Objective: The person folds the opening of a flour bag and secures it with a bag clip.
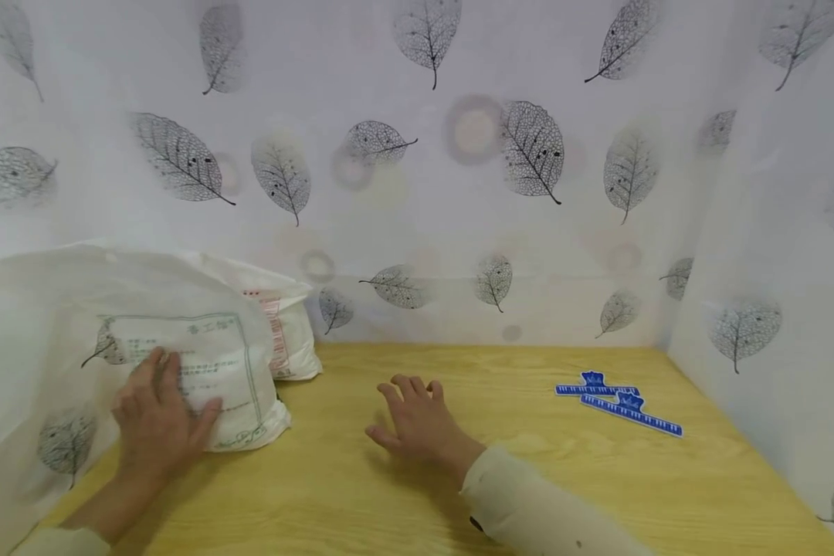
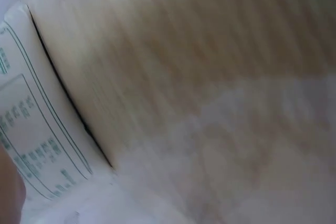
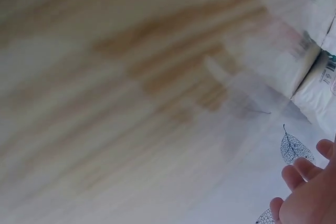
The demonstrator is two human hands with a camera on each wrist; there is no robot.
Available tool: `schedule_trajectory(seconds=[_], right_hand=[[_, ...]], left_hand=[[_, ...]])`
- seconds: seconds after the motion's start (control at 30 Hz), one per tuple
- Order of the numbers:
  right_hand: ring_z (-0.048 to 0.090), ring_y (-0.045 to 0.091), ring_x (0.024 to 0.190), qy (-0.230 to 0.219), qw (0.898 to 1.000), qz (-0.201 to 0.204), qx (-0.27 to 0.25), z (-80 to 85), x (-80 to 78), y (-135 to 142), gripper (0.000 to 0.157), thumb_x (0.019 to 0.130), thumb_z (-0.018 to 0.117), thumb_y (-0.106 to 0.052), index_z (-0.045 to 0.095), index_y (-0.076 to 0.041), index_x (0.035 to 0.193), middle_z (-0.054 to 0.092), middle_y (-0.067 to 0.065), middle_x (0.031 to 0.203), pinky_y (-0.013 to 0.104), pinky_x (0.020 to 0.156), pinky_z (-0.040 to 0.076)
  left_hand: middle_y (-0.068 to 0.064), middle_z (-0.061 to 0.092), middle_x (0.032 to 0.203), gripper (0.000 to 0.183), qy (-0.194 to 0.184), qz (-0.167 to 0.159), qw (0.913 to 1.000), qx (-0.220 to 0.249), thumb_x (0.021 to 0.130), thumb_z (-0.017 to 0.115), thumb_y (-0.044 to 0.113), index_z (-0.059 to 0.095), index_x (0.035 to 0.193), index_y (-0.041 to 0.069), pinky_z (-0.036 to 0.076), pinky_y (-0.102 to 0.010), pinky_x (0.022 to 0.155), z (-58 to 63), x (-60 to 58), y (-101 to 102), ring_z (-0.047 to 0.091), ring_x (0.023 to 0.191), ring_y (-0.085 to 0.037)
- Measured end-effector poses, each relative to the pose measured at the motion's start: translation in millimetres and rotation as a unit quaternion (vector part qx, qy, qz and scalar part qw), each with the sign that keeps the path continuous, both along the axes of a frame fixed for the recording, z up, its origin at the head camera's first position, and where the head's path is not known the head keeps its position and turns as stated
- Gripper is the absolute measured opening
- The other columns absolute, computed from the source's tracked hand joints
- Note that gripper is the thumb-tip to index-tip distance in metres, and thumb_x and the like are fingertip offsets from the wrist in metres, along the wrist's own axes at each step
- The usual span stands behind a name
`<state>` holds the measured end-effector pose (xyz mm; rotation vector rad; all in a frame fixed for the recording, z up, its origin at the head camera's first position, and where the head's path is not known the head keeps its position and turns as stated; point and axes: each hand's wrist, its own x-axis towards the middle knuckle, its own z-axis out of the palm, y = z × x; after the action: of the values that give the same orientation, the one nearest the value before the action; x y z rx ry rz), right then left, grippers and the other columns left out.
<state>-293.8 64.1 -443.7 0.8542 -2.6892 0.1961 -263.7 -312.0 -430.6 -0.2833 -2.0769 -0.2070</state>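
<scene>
My left hand (image 1: pixel 158 421) rests on the front of a white plastic packet (image 1: pixel 232 421) with green print, its fingers extended and the thumb spread to the right. In the left wrist view, a bit of that hand (image 2: pixel 9 192) shows at the lower left edge, beside the green-printed packet (image 2: pixel 39 124). Just behind it stands a second white packet (image 1: pixel 295 340) with red print. My right hand (image 1: pixel 420 421) hovers low over the middle of the table, holding nothing, its fingers spread and loosely bent. The right wrist view catches those fingers (image 3: pixel 307 171) at its lower right.
On the right of the wood-grain table (image 1: pixel 528 486) lie two blue bars (image 1: pixel 632 415) with piano-key print and a crown-like tab each, one overlapping the other. A white sheet (image 1: pixel 431 224) with leaf prints hangs along the back and both sides.
</scene>
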Motion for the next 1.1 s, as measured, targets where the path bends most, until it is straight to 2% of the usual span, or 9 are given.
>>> schedule_trajectory(seconds=[0.13,0.23,0.4,0.53,0.6,0.73,0.87,0.97,1.1], right_hand=[[0.047,0.026,0.128,-0.009,1.0,-0.002,-0.005,1.6,2.6,-7.7,0.065,0.096,0.047,-0.062,0.048,-0.018,0.143,0.049,0.007,0.142,0.052,0.097,0.034],[0.046,0.026,0.129,-0.016,1.0,0.003,0.0,3.7,3.0,-15.0,0.066,0.097,0.044,-0.064,0.046,-0.019,0.144,0.048,0.006,0.143,0.052,0.099,0.034],[0.044,0.025,0.13,-0.031,0.999,0.009,-0.001,7.4,4.2,-28.7,0.066,0.097,0.043,-0.065,0.045,-0.02,0.145,0.046,0.005,0.144,0.053,0.1,0.034],[0.044,0.024,0.13,-0.026,0.999,0.011,0.014,8.5,6.5,-38.9,0.067,0.096,0.043,-0.065,0.045,-0.02,0.145,0.047,0.004,0.143,0.052,0.101,0.035],[0.045,0.023,0.129,-0.018,0.999,0.014,0.027,8.4,8.2,-43.6,0.067,0.096,0.043,-0.066,0.045,-0.021,0.145,0.047,0.004,0.142,0.051,0.101,0.035],[0.046,0.022,0.127,-0.01,0.999,0.015,0.044,7.2,10.2,-52.2,0.067,0.096,0.042,-0.067,0.045,-0.022,0.145,0.047,0.003,0.142,0.049,0.099,0.036],[0.046,0.021,0.127,-0.015,0.999,0.016,0.049,7.9,11.3,-62.2,0.068,0.096,0.041,-0.068,0.045,-0.022,0.145,0.047,0.002,0.142,0.048,0.098,0.035],[0.046,0.02,0.128,-0.02,0.998,0.016,0.054,8.9,12.1,-69.8,0.069,0.095,0.041,-0.069,0.045,-0.022,0.145,0.047,0.001,0.142,0.047,0.1,0.035],[0.045,0.019,0.13,-0.025,0.997,0.017,0.069,9.5,13.9,-80.8,0.071,0.095,0.04,-0.071,0.044,-0.022,0.147,0.047,0.0,0.144,0.047,0.102,0.035]], left_hand=[[-0.028,0.004,0.162,0.114,-0.046,0.021,0.9979,0.04,0.087,0.026,0.085,0.015,0.154,-0.007,0.02,-0.074,0.095,-2.0,3.0,-11.6,0.014,0.14,-0.054],[-0.029,0.0,0.163,0.12,-0.071,0.041,0.9942,0.069,0.083,0.027,0.089,0.005,0.156,-0.004,0.017,-0.074,0.099,-4.1,3.4,-17.0,0.013,0.141,-0.055],[-0.033,0.0,0.162,0.116,-0.112,0.053,0.9855,0.116,0.089,0.041,0.077,-0.01,0.156,-0.003,0.015,-0.07,0.101,-8.8,2.9,-19.7,0.021,0.137,-0.06],[-0.033,0.0,0.162,0.111,-0.156,0.048,0.9756,0.147,0.093,0.052,0.062,-0.014,0.156,-0.001,0.014,-0.07,0.102,-14.0,5.0,-20.8,0.018,0.142,-0.059],[-0.035,0.002,0.161,0.109,-0.176,0.046,0.9704,0.159,0.094,0.055,0.057,-0.014,0.156,0.001,0.014,-0.071,0.101,-15.4,7.0,-22.1,0.018,0.141,-0.059],[-0.039,0.001,0.159,0.107,-0.222,0.045,0.9573,0.18,0.096,0.056,0.051,-0.015,0.155,-0.002,0.01,-0.072,0.105,-18.7,10.9,-26.1,0.015,0.141,-0.06],[-0.047,0.015,0.15,0.105,-0.255,0.019,0.9493,0.182,0.097,0.058,0.046,-0.013,0.154,-0.005,0.012,-0.075,0.1,-21.7,11.4,-38.3,0.02,0.132,-0.066],[-0.044,0.031,0.138,0.098,-0.269,-0.011,0.9486,0.167,0.095,0.063,0.042,-0.003,0.155,0.001,0.014,-0.076,0.093,-23.7,8.8,-48.5,0.028,0.123,-0.065],[-0.036,0.038,0.134,0.094,-0.283,-0.024,0.9481,0.142,0.092,0.069,0.042,0.008,0.152,0.003,0.019,-0.075,0.091,-26.0,5.6,-59.3,0.035,0.121,-0.061]])
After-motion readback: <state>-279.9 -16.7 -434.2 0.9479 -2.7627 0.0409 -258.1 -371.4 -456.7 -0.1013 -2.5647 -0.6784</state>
